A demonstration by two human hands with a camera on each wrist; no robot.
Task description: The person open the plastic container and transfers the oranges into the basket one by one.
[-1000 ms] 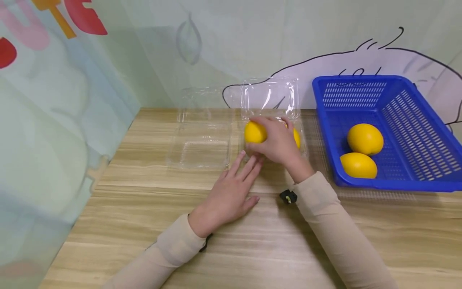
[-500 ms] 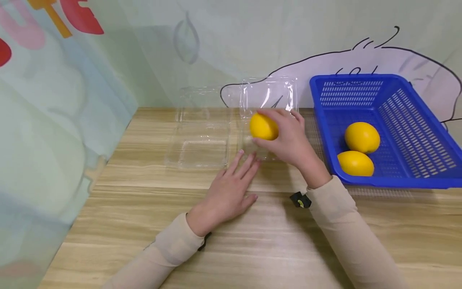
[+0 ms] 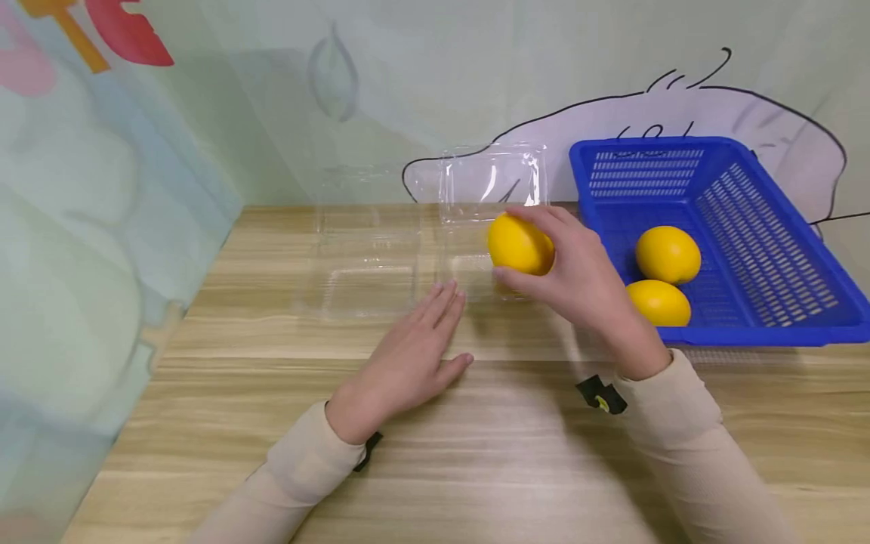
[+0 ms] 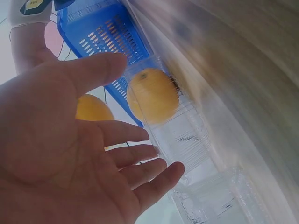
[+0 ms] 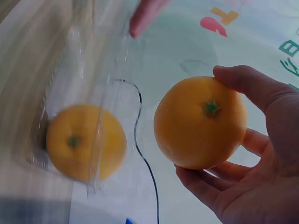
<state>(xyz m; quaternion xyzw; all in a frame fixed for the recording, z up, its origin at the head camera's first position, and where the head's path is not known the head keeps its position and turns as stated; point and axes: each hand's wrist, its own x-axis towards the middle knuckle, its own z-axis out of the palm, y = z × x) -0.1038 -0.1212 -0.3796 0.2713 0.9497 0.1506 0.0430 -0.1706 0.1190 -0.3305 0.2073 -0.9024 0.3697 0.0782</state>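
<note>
My right hand (image 3: 586, 276) pinches an orange (image 3: 518, 243) between thumb and fingers, raised over the right-hand clear plastic clamshell container (image 3: 465, 261). The green stem end of this orange shows in the right wrist view. A second orange (image 5: 86, 142) lies inside that clamshell; in the head view my right hand and the held orange hide it. My left hand (image 3: 402, 359) lies palm down with straight fingers, its fingertips close to the clamshell's front edge. Another clear clamshell (image 3: 367, 283), lid up and nothing inside, stands to the left.
A blue plastic basket (image 3: 754, 335) stands at the right, with two oranges (image 3: 668, 255) in it. Both clamshells have their lids raised near the printed wall (image 3: 272, 113) behind the wooden table (image 3: 476, 468).
My right hand has lifted the orange up from the right clamshell and carried it right, toward the basket. My left hand stays near the clamshell front, fingers drawn slightly closer together.
</note>
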